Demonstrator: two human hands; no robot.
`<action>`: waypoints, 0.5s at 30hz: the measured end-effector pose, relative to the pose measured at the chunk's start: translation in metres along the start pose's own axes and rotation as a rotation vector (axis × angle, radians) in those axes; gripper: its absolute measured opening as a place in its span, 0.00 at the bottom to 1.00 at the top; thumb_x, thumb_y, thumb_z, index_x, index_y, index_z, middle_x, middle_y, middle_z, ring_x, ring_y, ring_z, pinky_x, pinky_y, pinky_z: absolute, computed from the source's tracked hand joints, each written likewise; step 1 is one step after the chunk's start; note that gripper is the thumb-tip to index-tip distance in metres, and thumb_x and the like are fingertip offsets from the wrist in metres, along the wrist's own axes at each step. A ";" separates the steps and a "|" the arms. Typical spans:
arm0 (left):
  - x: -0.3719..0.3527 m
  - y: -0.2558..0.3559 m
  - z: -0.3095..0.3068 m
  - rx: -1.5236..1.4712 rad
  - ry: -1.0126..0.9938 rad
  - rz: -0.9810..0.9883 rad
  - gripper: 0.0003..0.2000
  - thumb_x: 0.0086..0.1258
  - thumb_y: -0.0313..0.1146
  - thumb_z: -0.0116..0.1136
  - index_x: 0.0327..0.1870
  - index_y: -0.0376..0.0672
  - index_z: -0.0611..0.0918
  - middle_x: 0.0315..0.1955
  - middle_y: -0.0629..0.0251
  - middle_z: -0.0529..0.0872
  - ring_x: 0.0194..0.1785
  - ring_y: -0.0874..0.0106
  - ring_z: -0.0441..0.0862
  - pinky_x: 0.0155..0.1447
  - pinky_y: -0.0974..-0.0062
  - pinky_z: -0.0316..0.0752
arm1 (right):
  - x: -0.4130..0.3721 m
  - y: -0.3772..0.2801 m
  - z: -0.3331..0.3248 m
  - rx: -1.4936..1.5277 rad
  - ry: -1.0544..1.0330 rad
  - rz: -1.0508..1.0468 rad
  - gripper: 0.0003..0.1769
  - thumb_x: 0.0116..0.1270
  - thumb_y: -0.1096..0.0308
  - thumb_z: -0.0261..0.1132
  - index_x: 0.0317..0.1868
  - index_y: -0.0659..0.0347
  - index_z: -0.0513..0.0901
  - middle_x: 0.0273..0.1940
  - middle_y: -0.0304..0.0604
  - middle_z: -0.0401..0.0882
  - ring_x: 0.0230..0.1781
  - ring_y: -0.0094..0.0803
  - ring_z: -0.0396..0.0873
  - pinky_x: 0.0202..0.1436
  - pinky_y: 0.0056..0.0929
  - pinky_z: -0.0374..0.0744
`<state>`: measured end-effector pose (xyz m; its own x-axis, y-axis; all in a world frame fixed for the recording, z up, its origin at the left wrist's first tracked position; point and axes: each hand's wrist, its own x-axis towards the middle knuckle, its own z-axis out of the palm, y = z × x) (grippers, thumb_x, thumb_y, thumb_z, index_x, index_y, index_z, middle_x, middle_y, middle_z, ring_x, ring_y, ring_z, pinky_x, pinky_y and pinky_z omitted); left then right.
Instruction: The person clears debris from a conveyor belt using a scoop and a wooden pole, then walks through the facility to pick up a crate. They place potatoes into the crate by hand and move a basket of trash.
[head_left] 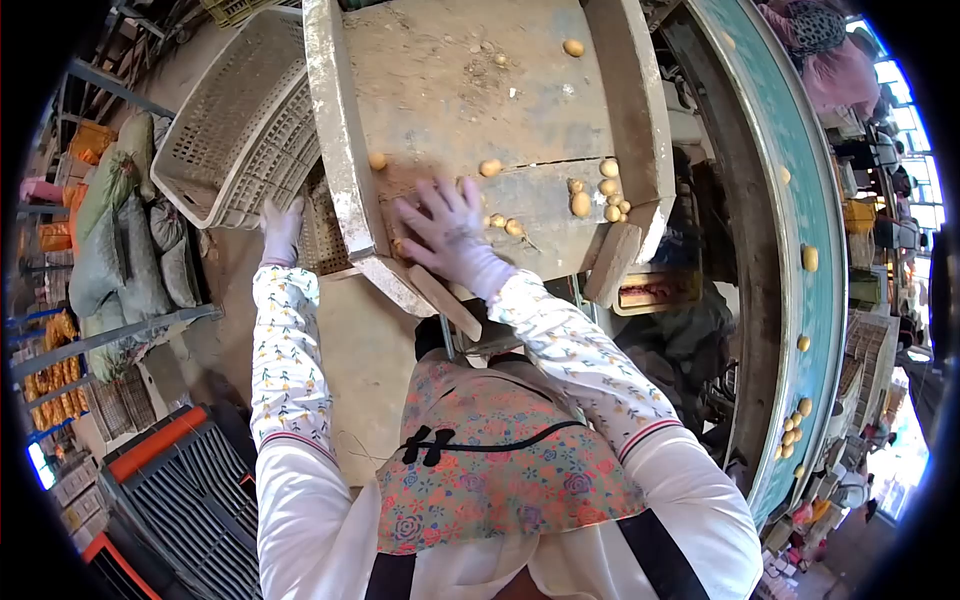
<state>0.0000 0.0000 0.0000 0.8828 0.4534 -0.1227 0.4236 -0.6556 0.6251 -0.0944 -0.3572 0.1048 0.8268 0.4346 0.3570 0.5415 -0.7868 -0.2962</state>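
Observation:
My left hand [283,232], in a pale glove, has its fingers on the near rim of a dirty white plastic crate [190,190], left of the wooden chute. My gloved right hand [452,228] is spread over the near part of the wooden chute [440,100], palm down and slightly blurred. Just beyond its fingers lies a small potato [489,167]. Beside it on the right sit a few more, one of them a sprouting potato [514,227]. A cluster with a larger potato [580,204] is by the right side board, and another potato [377,160] by the left.
A green conveyor belt [790,230] carrying several potatoes runs along the right. Raised boards [335,130] edge the chute. Filled sacks [125,240] stand at left, above a black-and-orange slatted crate [190,490]. A person in pink [840,75] is beyond the belt.

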 end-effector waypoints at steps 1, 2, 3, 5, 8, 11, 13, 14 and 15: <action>-0.032 0.055 -0.013 0.073 0.087 0.024 0.37 0.64 0.45 0.62 0.72 0.44 0.62 0.67 0.54 0.67 0.70 0.55 0.64 0.78 0.53 0.44 | 0.001 0.002 0.005 -0.053 -0.066 -0.019 0.35 0.56 0.48 0.67 0.64 0.46 0.74 0.67 0.49 0.64 0.71 0.50 0.57 0.71 0.68 0.49; -0.072 0.113 -0.030 0.136 0.312 0.336 0.31 0.64 0.42 0.60 0.68 0.43 0.68 0.65 0.54 0.71 0.68 0.57 0.67 0.76 0.54 0.48 | 0.002 0.006 0.005 -0.107 -0.130 -0.036 0.34 0.58 0.47 0.66 0.65 0.45 0.74 0.68 0.49 0.63 0.71 0.51 0.56 0.71 0.68 0.49; -0.085 0.169 -0.064 0.252 0.593 0.697 0.26 0.65 0.39 0.59 0.64 0.43 0.74 0.62 0.55 0.75 0.65 0.58 0.71 0.74 0.55 0.52 | 0.023 0.006 0.014 -0.104 -0.021 -0.037 0.32 0.56 0.49 0.67 0.62 0.47 0.75 0.66 0.49 0.64 0.69 0.51 0.58 0.70 0.67 0.51; -0.127 0.227 -0.064 0.166 0.291 1.057 0.21 0.65 0.37 0.57 0.59 0.45 0.77 0.58 0.57 0.78 0.64 0.59 0.71 0.72 0.54 0.54 | 0.004 0.021 -0.006 -0.174 0.019 -0.021 0.30 0.53 0.53 0.68 0.58 0.50 0.78 0.63 0.51 0.67 0.66 0.52 0.62 0.66 0.64 0.55; -0.153 0.256 -0.009 0.781 0.126 1.020 0.17 0.65 0.36 0.56 0.54 0.46 0.80 0.56 0.60 0.80 0.65 0.58 0.71 0.71 0.55 0.56 | 0.002 0.058 -0.013 -0.134 0.172 0.116 0.28 0.53 0.55 0.68 0.57 0.48 0.78 0.61 0.48 0.68 0.65 0.50 0.62 0.64 0.60 0.58; -0.143 0.251 0.033 1.154 -0.116 0.765 0.16 0.65 0.35 0.55 0.54 0.47 0.79 0.57 0.61 0.79 0.63 0.58 0.73 0.69 0.56 0.59 | -0.006 0.076 -0.012 -0.035 0.099 0.116 0.26 0.55 0.55 0.68 0.56 0.46 0.79 0.58 0.44 0.70 0.64 0.49 0.64 0.61 0.57 0.62; -0.140 0.248 0.044 1.135 -0.366 0.613 0.18 0.65 0.35 0.54 0.56 0.47 0.77 0.57 0.61 0.77 0.61 0.58 0.75 0.66 0.55 0.62 | -0.025 0.073 -0.010 0.009 0.053 0.116 0.25 0.56 0.56 0.68 0.55 0.45 0.79 0.56 0.42 0.71 0.63 0.48 0.65 0.59 0.55 0.65; -0.147 0.245 0.047 1.117 -0.373 0.620 0.16 0.66 0.35 0.55 0.55 0.48 0.78 0.56 0.61 0.78 0.60 0.59 0.76 0.61 0.56 0.66 | -0.039 0.068 -0.008 0.024 0.066 0.127 0.24 0.56 0.56 0.68 0.55 0.44 0.80 0.56 0.42 0.71 0.62 0.48 0.66 0.58 0.54 0.66; -0.161 0.241 0.045 1.099 -0.379 0.628 0.15 0.66 0.36 0.55 0.54 0.49 0.79 0.55 0.61 0.78 0.58 0.60 0.77 0.56 0.57 0.70 | -0.051 0.063 -0.009 0.038 0.082 0.137 0.24 0.56 0.57 0.68 0.55 0.44 0.80 0.55 0.41 0.71 0.62 0.48 0.67 0.57 0.53 0.67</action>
<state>-0.0306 -0.2578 0.1352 0.9138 -0.1838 -0.3622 -0.2917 -0.9175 -0.2705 -0.1035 -0.4326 0.0759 0.8791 0.2861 0.3813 0.4312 -0.8183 -0.3802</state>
